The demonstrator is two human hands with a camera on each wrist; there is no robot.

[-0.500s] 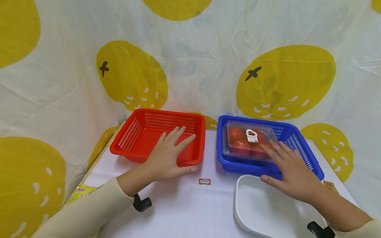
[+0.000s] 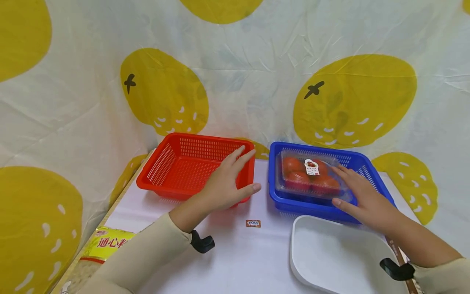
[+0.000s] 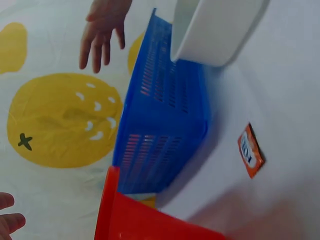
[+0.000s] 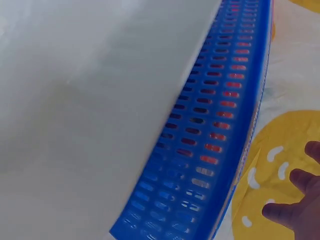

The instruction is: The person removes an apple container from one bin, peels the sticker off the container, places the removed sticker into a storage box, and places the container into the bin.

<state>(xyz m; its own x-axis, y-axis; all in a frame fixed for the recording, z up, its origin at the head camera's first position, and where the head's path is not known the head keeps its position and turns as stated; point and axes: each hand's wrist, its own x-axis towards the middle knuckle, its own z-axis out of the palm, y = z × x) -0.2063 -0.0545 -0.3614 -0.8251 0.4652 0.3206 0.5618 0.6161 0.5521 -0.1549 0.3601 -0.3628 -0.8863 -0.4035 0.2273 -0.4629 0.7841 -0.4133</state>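
Observation:
In the head view my left hand (image 2: 225, 183) hovers over the right end of a red plastic basket (image 2: 161, 189), fingers extended and thumb apart, holding nothing. My right hand (image 2: 367, 200) is spread above the right part of a blue plastic basket (image 2: 378, 185), its fingertips near a clear plastic box of tomatoes (image 2: 312, 173); whether they touch the box I cannot tell. The box lies in the blue basket, with a white label on its lid. In the right wrist view, the right hand's fingers (image 4: 300, 200) show apart beside the blue basket's rim (image 4: 250, 135).
A white tub (image 2: 330, 249) stands in front of the blue basket. Between the baskets, nearer me, lies a small orange-brown packet (image 2: 253, 223). A yellow bag with red characters (image 2: 108, 243) sits at the left table edge, partly behind my sleeve. A patterned cloth (image 2: 249, 94) hangs behind.
My left hand has shifted right across the red basket, uncovering more of the yellow bag. The right hand has moved slightly right, and more of the tomato box shows.

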